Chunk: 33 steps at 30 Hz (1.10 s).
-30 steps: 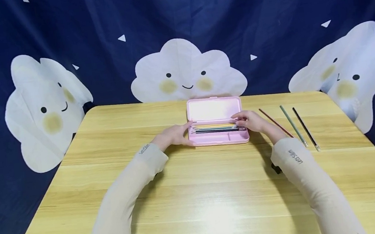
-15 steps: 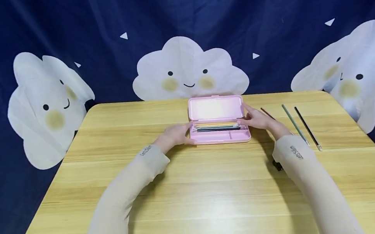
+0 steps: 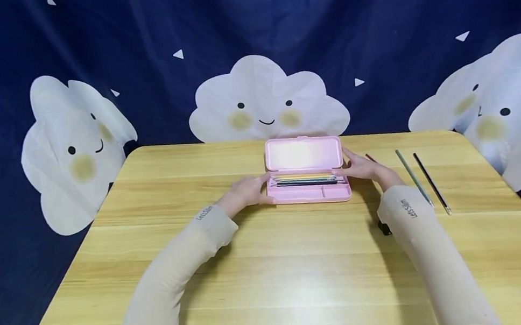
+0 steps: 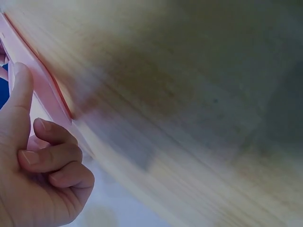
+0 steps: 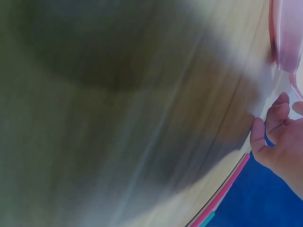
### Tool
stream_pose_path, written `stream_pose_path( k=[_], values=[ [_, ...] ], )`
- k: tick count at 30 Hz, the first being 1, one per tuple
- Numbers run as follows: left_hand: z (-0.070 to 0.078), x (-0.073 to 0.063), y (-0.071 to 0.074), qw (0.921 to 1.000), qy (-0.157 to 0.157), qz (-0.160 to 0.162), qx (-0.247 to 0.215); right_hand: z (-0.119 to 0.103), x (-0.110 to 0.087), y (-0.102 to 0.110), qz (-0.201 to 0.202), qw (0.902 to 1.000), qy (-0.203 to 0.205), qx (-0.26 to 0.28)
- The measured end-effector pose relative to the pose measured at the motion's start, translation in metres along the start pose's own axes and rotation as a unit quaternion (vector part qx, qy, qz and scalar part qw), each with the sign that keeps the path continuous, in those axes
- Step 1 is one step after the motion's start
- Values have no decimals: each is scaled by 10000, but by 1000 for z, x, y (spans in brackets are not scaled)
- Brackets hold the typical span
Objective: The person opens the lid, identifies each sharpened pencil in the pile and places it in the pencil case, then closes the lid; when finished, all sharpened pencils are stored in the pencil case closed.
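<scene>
An opened pink pencil case (image 3: 294, 196) stands near the table's far edge, its lid (image 3: 303, 154) tilted up at the back. Several pencils (image 3: 304, 180) lie lengthwise in its rear compartment. My left hand (image 3: 246, 191) holds the case's left end between thumb and fingers; in the left wrist view its thumb (image 4: 22, 90) lies along the pink side, the other fingers bent. At the right end, my right hand (image 3: 361, 168) has its fingers spread, one raised beside the lid, the thumb touching the tray's edge. The right wrist view shows bent fingers (image 5: 278, 116) below the case.
To the right of the case lie a green pencil (image 3: 413, 177), a black pencil (image 3: 431, 182) and a red pencil (image 3: 370, 158), the last mostly hidden by my right hand. Behind the wooden table (image 3: 273, 269) hangs a blue curtain (image 3: 148, 46) with clouds.
My right hand has moved from over the right end of the tray outward to the lid's right edge, its fingers spreading. The left hand stays at the left end.
</scene>
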<state>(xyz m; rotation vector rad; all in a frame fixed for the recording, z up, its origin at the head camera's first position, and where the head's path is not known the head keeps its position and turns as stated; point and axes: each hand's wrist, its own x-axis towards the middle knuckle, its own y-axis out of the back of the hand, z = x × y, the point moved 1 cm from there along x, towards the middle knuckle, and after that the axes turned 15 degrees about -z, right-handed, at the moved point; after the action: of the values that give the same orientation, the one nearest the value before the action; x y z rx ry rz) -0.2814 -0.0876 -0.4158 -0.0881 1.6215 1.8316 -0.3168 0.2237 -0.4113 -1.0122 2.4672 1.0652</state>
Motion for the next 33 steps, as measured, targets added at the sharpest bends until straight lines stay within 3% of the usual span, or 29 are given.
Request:
stream_pose_path(
  k=[9, 16, 25, 33],
  values=[
    [0, 2, -3, 9998, -56, -84, -178, 2, -6, -6, 320, 9984, 130, 452],
    [0, 0, -3, 9986, -69, -282, -450, 5, -20, -9, 650, 9952, 610, 394],
    [1, 0, -1, 9992, -35, -295, -258, 7, -42, -3, 735, 9910, 1065, 344],
    [2, -2, -1, 9994, 25, -322, -151, -4, -51, -7, 1059, 9917, 688, -234]
  ],
)
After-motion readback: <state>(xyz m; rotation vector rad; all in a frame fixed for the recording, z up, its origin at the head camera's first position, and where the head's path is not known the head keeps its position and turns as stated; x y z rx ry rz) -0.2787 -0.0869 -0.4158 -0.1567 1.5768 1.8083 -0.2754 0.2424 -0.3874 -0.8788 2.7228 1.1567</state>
